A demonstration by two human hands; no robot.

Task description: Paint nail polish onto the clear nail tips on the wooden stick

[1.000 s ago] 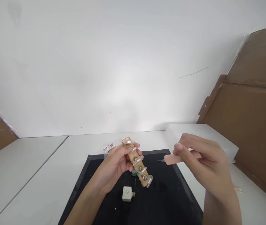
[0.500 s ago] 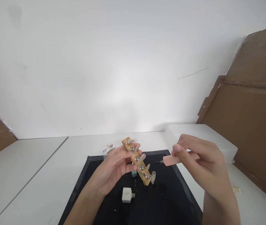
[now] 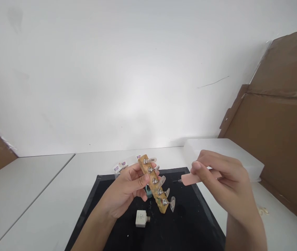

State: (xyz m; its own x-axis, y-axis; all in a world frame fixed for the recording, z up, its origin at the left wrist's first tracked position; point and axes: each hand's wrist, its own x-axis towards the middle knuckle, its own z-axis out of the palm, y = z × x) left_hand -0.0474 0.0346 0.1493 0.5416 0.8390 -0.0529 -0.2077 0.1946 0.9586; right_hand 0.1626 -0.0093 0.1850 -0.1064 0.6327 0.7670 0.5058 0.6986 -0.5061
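Left fingers grip bar by edge; open gap to brush.

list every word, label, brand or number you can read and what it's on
No text is readable.
Bottle: faint marking, too small to read.
Labels behind the left hand: purple print, too small and blurred.
Strip, brush: none visible.

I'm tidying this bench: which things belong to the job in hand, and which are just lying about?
In the job:
tan strip with clear tips, in the left hand
pink-handled brush, in the right hand
probably the white bottle and black mat

Lying about, it seems:
translucent box
small pale rings
purple-marked packet
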